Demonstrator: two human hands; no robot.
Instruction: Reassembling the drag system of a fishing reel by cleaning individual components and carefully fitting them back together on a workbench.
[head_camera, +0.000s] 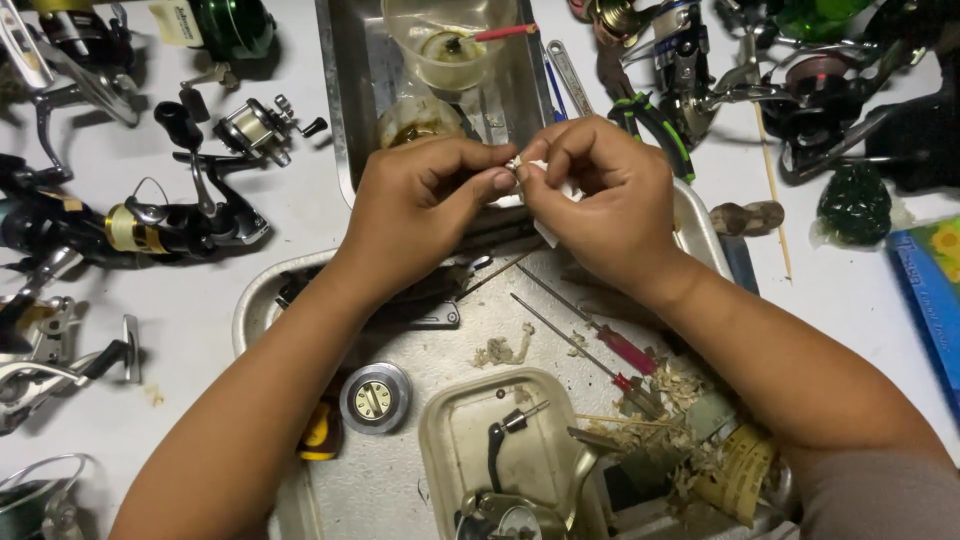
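My left hand (420, 205) and my right hand (610, 200) meet above a metal tray (255, 300), fingertips pinched together. Between them is a small white scrap of tissue or cloth (548, 190), wrapped around something too small to make out. The right hand holds most of the scrap; the left thumb and forefinger pinch its end. Below my hands, two red-handled screwdrivers (625, 350) lie on the tray, next to a round silver cap (375, 397) and a small cream tray (450, 450) with reel parts.
Several fishing reels (190, 225) lie on the white table at the left and top right. A deep metal pan (340, 90) at the top holds a clear plastic cup (445, 45). Green-handled pliers (655, 125), a blue box (930, 280) and shreds of dirty tissue (680, 390) lie to the right.
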